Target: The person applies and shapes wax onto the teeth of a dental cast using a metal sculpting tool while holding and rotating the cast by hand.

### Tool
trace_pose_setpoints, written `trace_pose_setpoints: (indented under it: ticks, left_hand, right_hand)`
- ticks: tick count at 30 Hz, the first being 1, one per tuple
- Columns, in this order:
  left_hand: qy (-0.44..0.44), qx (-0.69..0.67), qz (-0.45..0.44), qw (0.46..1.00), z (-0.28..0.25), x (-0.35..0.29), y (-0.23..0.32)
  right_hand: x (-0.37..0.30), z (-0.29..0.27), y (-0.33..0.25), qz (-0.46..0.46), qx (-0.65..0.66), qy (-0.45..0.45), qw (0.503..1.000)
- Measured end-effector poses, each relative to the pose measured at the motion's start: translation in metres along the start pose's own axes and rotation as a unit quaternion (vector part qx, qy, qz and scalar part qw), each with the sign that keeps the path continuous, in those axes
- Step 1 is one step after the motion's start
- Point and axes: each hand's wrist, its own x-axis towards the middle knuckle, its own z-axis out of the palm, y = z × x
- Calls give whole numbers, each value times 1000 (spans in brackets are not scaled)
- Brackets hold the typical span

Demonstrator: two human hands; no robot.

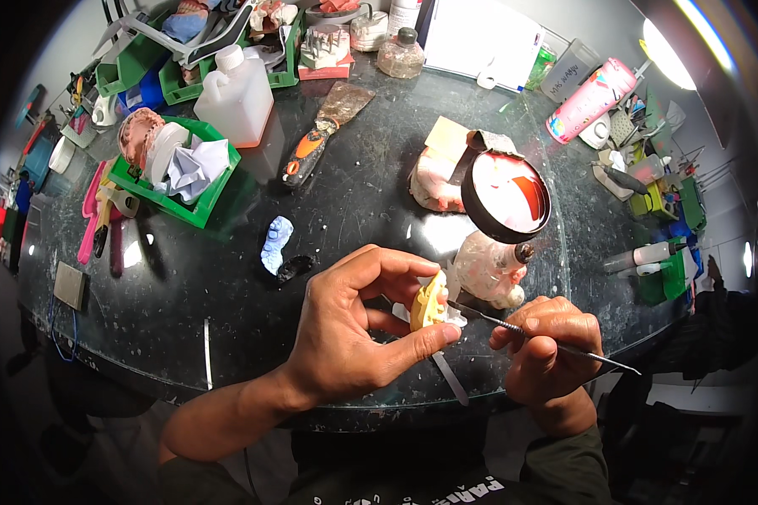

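Observation:
My left hand (337, 328) holds a small yellow dental model (425, 310) between fingers and thumb, above the front of the dark table. A thin metal dental carver (594, 355) with a ridged grip is pinched in my right hand (552, 341). Its tip meets or nearly meets the model's right side; contact cannot be made out. Just beyond the model stands a glass spirit burner (478, 265), and behind it a round tin (472, 198) with glossy red contents is tilted up. A grey flat strip (452, 380) lies below the model, partly hidden by my left hand.
Left of my left hand lie a blue dental impression piece (275, 244) and a black piece (295, 269). Farther back are a green tray (198, 210) with models, a plastic jug (236, 105) and a scraper (318, 143). A pink bottle (591, 99) stands back right.

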Motion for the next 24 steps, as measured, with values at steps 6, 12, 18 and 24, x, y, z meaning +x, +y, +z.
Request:
trace_pose_setpoints:
  ticks: [6,12,18,24]
  left_hand:
    - [0,-9,-2,1000,1,0,-1]
    - [1,-5,0,1000,0,0,0]
    - [-7,-3,0,1000,0,0,0]
    - [-11,-11,-5,1000,0,0,1]
  right_hand:
    - [0,0,0,4,-1,-4,1000]
    - [1,0,-1,3,-1,-3,1000]
    - [2,-1,-2,6,2,-5,1000]
    - [2,-1,-1,1,4,-8,1000]
